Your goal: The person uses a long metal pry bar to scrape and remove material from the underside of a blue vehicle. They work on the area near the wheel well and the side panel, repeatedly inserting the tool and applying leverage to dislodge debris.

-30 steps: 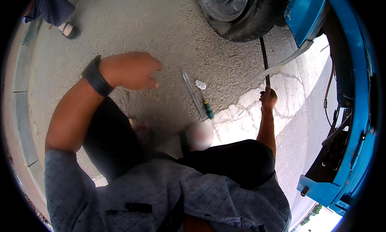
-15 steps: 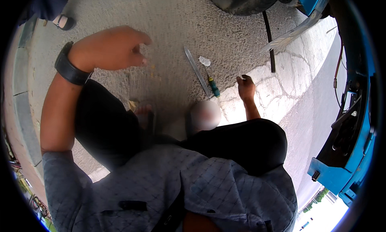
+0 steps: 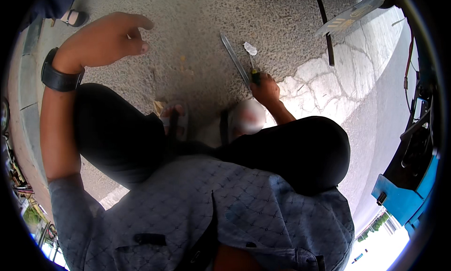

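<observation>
My right hand [image 3: 268,89] is closed round the green-and-yellow handle of a screwdriver [image 3: 255,74], which lies on the rough ground in front of my foot. Its thin shaft points away from me, toward a crumpled whitish scrap [image 3: 250,48]. Just left of the screwdriver lies a long, narrow metal bar [image 3: 233,58] with a tapered far end; its near end is close by my right hand. Off to the left, my left hand [image 3: 110,40] is raised with thumb and forefinger apart and nothing between them. A black watch sits on that wrist.
A blue vehicle [image 3: 399,200] with exposed parts stands at the right. A dark strip [image 3: 325,31] lies on the ground at the far right, near a translucent panel [image 3: 354,12]. Another person's sandalled foot [image 3: 76,18] is at the upper left, by the kerb [image 3: 28,83].
My right hand has moved left onto the screwdriver's handle and taken hold of it. My left hand has shifted left and farther away. The view has shifted a little too.
</observation>
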Available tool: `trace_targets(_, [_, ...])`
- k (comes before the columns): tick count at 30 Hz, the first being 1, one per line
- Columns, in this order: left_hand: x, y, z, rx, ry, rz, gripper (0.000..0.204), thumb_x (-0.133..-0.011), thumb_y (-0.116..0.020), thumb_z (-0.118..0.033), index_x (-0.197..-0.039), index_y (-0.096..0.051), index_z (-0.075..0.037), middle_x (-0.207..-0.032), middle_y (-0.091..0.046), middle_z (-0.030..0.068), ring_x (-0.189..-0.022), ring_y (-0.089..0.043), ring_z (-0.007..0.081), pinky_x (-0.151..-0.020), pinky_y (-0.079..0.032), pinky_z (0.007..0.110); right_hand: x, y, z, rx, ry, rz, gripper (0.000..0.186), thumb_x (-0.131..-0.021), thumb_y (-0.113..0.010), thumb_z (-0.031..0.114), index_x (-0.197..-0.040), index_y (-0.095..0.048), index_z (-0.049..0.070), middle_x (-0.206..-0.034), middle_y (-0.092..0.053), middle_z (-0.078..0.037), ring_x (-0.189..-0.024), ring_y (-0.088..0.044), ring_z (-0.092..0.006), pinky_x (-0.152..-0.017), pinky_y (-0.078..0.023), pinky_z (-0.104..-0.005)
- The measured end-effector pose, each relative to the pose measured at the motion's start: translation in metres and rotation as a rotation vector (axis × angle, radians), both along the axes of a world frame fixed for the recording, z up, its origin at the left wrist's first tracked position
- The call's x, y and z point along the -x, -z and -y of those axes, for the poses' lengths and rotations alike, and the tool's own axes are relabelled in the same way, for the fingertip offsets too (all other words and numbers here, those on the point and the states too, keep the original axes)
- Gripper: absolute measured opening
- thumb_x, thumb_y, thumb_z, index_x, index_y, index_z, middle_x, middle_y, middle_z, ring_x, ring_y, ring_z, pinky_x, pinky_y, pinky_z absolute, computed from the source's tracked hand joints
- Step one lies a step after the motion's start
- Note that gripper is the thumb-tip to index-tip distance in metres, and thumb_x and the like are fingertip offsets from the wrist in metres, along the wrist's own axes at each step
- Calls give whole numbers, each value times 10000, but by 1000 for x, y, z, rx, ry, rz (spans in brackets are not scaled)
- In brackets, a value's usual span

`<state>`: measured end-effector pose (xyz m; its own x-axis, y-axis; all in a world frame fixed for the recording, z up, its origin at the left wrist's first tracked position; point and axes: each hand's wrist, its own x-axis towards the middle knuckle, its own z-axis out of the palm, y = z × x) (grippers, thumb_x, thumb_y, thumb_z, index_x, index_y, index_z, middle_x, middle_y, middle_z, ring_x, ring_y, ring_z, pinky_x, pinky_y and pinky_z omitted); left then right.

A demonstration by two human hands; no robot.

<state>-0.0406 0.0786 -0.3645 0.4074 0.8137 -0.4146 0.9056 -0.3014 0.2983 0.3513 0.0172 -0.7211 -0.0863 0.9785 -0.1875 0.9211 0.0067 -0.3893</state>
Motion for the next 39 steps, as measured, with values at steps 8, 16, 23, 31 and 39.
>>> trace_targets(8, [15,6,2,-50,69,-27,494,-929,-671,-234,-1348,-575,9,-970,-739,155,-901,-719,274,-801,-553,358,8,-6,5,52,74,-83,402,-867,-650,282,-1143,-572,1,-1099,-665,-248,-1067,-652,-431,-908,-514,-527])
trace_targets(16, [23,1,13,-90,30,-20,498,-925,-681,-230,-1359,-574,-10,-998,-732,164,-906,-711,270,-811,-547,356,12,-6,3,126,12,-46,434,-850,-720,329,-1130,-592,24,-1018,-686,-217,-1002,-670,-416,-892,-519,-508])
trace_targets(23, [29,0,12,-70,-2,0,469,-929,-676,-220,-1341,-584,-17,-984,-724,144,-878,-704,256,-806,-545,352,24,-9,-3,237,-2,9,431,-821,-747,346,-1097,-617,43,-1087,-690,-204,-1078,-656,-384,-906,-522,-477])
trace_targets(31, [45,-4,20,-80,-38,93,491,-898,-713,-192,-1340,-590,-18,-960,-722,139,-816,-699,245,-759,-546,353,23,-29,-21,315,-85,1,318,-725,-673,216,-977,-666,23,-935,-702,-228,-954,-666,-423,-815,-521,-519])
trace_targets(39, [28,7,6,-183,234,240,493,-849,-730,-233,-1268,-616,1,-952,-701,213,-904,-674,406,-792,-534,462,-36,-69,-41,521,-54,-69,289,-740,-645,115,-1012,-673,21,-854,-708,-205,-844,-700,-382,-743,-556,-447])
